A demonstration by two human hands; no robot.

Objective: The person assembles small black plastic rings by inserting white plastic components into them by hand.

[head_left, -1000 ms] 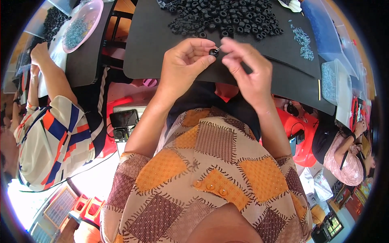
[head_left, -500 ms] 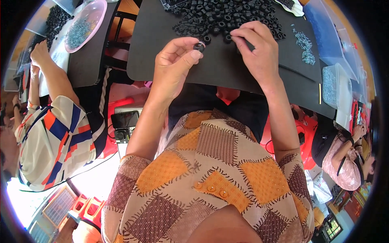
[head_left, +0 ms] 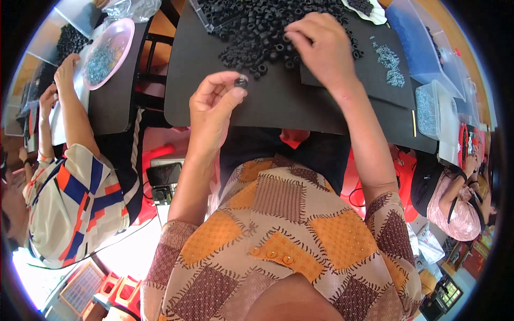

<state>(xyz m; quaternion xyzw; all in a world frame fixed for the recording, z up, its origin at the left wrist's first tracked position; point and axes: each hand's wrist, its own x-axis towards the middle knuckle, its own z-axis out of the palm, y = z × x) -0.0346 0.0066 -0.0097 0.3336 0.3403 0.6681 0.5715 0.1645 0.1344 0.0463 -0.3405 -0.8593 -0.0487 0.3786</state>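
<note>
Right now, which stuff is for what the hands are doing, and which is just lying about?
Seemingly for the job:
black ring in the left grip
heap of black rings, by the right grip
loose pale blue bits, perhaps

Seemingly just lying about:
thin yellowish stick
dark phone-like device
red stools at lower left

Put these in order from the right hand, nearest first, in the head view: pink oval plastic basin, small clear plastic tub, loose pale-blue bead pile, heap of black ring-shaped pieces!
1. Black heap, by the fingertips of the right hand.
2. Bead pile, to its right.
3. Clear tub, farther right.
4. Pink basin, far left.
</note>
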